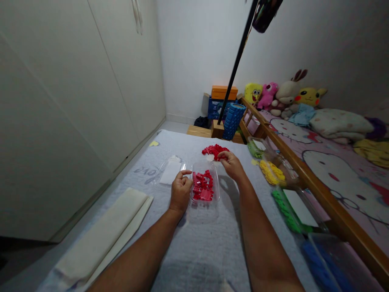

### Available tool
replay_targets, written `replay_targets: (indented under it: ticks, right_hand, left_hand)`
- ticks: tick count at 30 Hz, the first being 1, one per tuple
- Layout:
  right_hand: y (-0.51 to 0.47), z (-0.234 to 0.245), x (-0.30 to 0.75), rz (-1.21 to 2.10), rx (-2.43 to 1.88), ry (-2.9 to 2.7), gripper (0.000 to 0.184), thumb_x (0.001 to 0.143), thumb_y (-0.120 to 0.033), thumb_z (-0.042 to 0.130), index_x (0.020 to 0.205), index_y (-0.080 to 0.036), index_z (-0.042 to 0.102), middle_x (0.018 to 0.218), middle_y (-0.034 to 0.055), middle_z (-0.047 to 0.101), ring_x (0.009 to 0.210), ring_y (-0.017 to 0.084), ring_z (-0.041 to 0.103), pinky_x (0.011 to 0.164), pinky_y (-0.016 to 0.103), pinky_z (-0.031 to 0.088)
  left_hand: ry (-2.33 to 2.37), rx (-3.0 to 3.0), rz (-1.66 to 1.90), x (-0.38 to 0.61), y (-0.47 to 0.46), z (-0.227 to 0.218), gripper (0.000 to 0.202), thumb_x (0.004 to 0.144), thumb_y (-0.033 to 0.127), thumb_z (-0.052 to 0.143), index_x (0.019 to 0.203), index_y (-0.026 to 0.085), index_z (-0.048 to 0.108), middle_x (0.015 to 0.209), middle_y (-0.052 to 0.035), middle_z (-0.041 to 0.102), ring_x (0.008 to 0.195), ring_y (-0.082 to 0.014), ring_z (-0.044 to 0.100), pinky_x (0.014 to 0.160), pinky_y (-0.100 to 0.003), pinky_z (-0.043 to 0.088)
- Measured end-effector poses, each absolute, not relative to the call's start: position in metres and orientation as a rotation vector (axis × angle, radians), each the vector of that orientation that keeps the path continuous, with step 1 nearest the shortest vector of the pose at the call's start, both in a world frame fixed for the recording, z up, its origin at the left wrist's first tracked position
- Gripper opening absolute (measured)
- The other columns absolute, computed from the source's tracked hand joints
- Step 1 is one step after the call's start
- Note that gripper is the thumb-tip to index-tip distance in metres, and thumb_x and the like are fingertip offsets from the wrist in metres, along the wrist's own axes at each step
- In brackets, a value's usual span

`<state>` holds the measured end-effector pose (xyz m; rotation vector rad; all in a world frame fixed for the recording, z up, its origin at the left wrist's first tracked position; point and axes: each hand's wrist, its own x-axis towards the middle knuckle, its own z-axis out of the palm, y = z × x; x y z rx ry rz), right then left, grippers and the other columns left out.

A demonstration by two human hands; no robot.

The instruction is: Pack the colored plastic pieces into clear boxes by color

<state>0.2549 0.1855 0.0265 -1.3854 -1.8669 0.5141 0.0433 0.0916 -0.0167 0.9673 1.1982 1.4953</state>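
A clear plastic tray point(216, 190) lies on the grey mat and holds several red plastic pieces point(202, 186). My left hand point(180, 191) is curled against the tray's left rim, thumb and forefinger pinching its edge. My right hand point(231, 164) reaches past the tray's far end with its fingers pinched together at a loose pile of red pieces point(214, 150) on the mat. What the fingertips hold is too small to name.
A clear lid with white paper point(171, 170) lies left of the tray. Folded white sheets point(103, 235) rest at the near left. Along the wooden bed rail point(306, 174) on the right stand trays of green, yellow point(271, 171) and blue pieces. Plush toys sit on the bed.
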Motion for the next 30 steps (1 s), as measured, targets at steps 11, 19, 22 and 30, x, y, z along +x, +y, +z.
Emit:
replay_targets:
  ticks: [11,19,22,30]
  right_hand:
    - [0.138,0.078,0.195,0.612,-1.486,-2.525,0.027,0.081,-0.010,0.051,0.092,-0.016,0.074,0.087,0.0077,0.072,0.079,0.017,0.061,0.071,0.025,0.040]
    - [0.137,0.076,0.192,0.729,-1.342,-2.384,0.033,0.089,-0.012,0.047,0.108,-0.018,0.073,0.101,0.0064,0.075,0.091,0.016,0.067,0.083,0.025,0.047]
    - [0.147,0.074,0.213,0.771,-1.419,-2.149,0.031,0.089,-0.015,0.047,0.110,-0.017,0.071,0.093,0.0063,0.075,0.078,0.015,0.067,0.077,0.026,0.049]
    - [0.183,0.031,0.268,0.286,-1.843,-1.810,0.036,0.083,-0.010,0.044,0.106,-0.016,0.072,0.111,0.0099,0.072,0.107,0.021,0.064,0.098,0.031,0.043]
  left_hand:
    - [1.192,0.967,1.511,0.044,0.091,-0.015,0.026,0.073,0.027,0.060,0.098,0.018,0.059,0.049,0.0120,0.035,0.046,-0.0081,0.030,0.048,-0.019,0.028]
    - [1.203,0.965,1.502,0.043,0.090,-0.011,0.025,0.074,0.025,0.058,0.098,0.018,0.058,0.050,0.0122,0.034,0.047,-0.0081,0.029,0.048,-0.019,0.027]
    - [1.206,0.964,1.504,0.044,0.090,-0.012,0.024,0.074,0.025,0.058,0.097,0.018,0.058,0.050,0.0118,0.035,0.047,-0.0082,0.029,0.049,-0.019,0.027]
    - [1.200,0.971,1.501,0.043,0.092,-0.020,0.026,0.074,0.025,0.060,0.099,0.018,0.058,0.050,0.0120,0.033,0.046,-0.0079,0.028,0.047,-0.019,0.025]
